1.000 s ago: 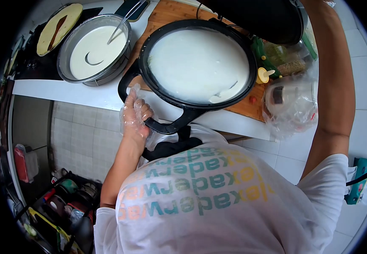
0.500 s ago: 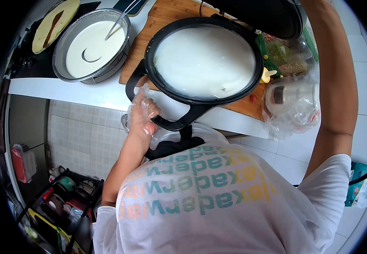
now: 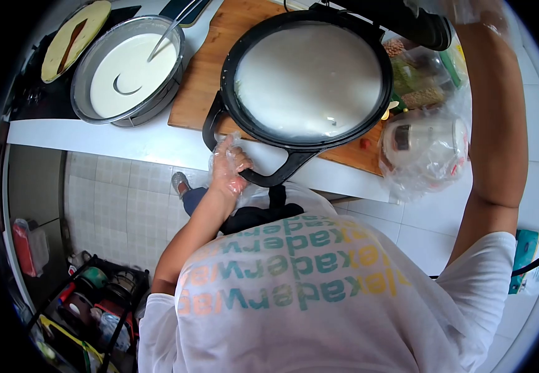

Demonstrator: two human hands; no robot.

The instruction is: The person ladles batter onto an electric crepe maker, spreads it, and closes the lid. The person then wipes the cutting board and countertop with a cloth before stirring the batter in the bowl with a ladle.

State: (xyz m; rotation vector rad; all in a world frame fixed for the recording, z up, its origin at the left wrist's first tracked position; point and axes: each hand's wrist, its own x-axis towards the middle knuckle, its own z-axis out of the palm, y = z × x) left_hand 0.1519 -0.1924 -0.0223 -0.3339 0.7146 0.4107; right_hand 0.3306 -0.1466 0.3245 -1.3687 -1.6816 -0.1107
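My left hand (image 3: 229, 163), in a clear plastic glove, is closed round the looped black handle (image 3: 285, 171) of an electric griddle. White batter (image 3: 310, 81) covers the griddle's round plate, inside its black rim (image 3: 227, 78). The griddle's dark lid (image 3: 415, 28) is raised at the back right. At the top edge, my right hand (image 3: 465, 9), also in clear plastic, is close to the lid. Its fingers are blurred and partly cut off, so I cannot tell whether it grips anything.
A wooden board (image 3: 198, 93) lies under the griddle. To the left stand a metal bowl of batter (image 3: 105, 93) with a ladle, and a flat pancake (image 3: 89, 28) with a brown spatula on it. A plastic-wrapped container (image 3: 428, 146) and bagged ingredients (image 3: 419, 78) are on the right.
The griddle and my left hand have shifted slightly right in view. The batter surface looks smoother and more even. More of my gloved right hand shows at the top.
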